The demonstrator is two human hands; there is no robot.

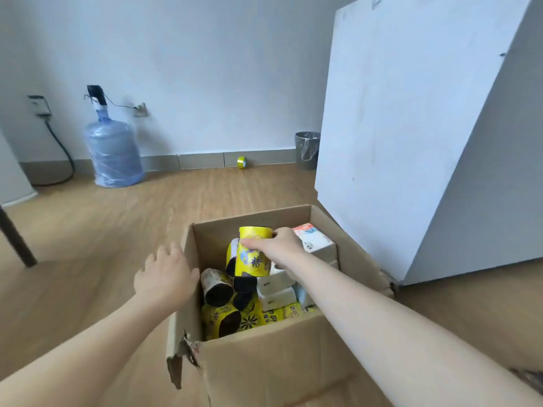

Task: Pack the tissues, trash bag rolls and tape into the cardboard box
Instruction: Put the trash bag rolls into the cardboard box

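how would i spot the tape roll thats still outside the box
Follow the grey baseboard at the back, between the blue water jug and the bin. The tape roll stands on edge there on the floor: a small yellow-green ring, alone.

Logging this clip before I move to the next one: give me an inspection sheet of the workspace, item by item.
Surface: pale wood-plank floor.
Job's things: open brown cardboard box, torn at its near-left corner, holding yellow-wrapped trash bag rolls and white tissue packs; yellow tape roll not yet packed, on the floor by the far baseboard.
Clutter: nothing seen.
Hands: left hand rests open on the box's left rim; right hand grips one yellow roll over the box's contents.
Cables: black cable hanging from a wall socket to the floor.
Surroundings: blue water jug, wire waste bin, white cabinet, dark table leg.
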